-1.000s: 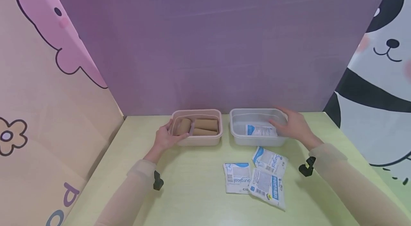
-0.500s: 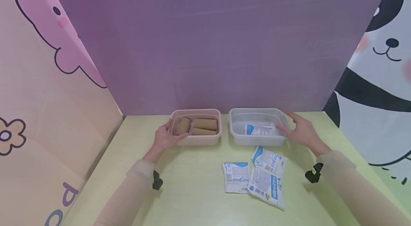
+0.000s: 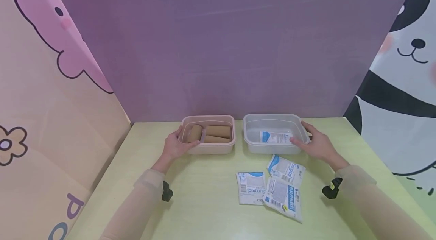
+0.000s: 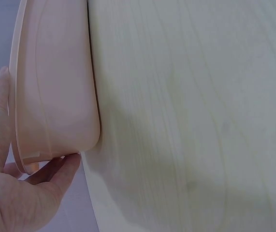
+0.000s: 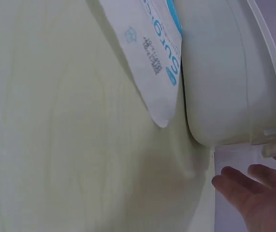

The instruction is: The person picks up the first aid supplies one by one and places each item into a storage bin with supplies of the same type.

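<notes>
My left hand (image 3: 174, 146) grips the left end of a pink plastic container (image 3: 211, 150), thumb over its front rim and fingers against the end wall. Several brown rolls (image 3: 218, 131) lie in it. At the right end of a whitish plastic container (image 3: 272, 149), my right hand (image 3: 318, 144) has its thumb over the rim and forefinger by the end tab; its other fingers (image 5: 234, 188) extend apart from the wall in the right wrist view. A white-and-blue packet (image 3: 275, 137) lies inside that container.
Three more packets lie on the pale table (image 3: 204, 187) in front: one at left (image 3: 251, 189), one printed packet (image 3: 282, 199) overlapping an upper packet (image 3: 287, 170). A purple wall (image 3: 218, 43) rises behind the containers, with patterned panels on both sides.
My right hand has drawn back out of the whitish container, moved right, then come in again at its right end. My left hand stays at the pink container.
</notes>
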Demonstrator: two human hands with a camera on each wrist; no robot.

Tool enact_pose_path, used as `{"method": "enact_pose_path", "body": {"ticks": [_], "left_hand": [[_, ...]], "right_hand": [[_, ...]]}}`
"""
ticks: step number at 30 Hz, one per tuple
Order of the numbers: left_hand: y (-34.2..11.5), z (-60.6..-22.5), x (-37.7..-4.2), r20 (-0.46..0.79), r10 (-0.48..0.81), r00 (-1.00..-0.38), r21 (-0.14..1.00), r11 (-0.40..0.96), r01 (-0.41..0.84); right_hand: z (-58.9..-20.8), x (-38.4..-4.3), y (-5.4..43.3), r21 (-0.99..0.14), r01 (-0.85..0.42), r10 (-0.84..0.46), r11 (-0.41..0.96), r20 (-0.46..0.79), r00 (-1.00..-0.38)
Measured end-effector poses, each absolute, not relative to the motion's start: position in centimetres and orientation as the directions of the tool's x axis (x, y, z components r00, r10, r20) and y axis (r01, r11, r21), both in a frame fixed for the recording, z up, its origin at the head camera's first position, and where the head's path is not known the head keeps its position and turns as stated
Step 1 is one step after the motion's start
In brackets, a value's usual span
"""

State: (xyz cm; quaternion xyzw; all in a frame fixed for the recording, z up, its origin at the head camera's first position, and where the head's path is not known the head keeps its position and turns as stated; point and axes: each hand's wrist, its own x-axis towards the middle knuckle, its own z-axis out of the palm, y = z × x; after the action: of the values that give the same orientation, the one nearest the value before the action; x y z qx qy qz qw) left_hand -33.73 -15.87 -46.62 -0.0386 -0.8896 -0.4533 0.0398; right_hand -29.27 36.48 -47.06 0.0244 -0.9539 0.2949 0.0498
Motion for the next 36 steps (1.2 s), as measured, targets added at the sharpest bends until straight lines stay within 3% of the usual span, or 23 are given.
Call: {"method": "enact_pose_path", "body": {"ticks": [27,31,36], "left_hand": [[-16.3,-46.3,-33.8,0.104,0.079,-0.991,0.754,0.643,0.131],[-16.2,-46.0,-33.7,0.215,0.082,-0.973,0.707,0.674,0.213],[-15.1,-45.1,-33.7,0.427,0.144,-0.893,0.591,0.702,0.396]], "right_hand": [[-46.8,-28.7,36.1,-0.632,-0.108,-0.056,0.768,0.103,-0.993],[-46.5,-28.6,35.9,-0.632,-0.104,-0.061,0.768,0.089,-0.994],[-46.6,-28.7,36.0,-0.633,-0.11,-0.064,0.766,0.095,-0.993]]}}
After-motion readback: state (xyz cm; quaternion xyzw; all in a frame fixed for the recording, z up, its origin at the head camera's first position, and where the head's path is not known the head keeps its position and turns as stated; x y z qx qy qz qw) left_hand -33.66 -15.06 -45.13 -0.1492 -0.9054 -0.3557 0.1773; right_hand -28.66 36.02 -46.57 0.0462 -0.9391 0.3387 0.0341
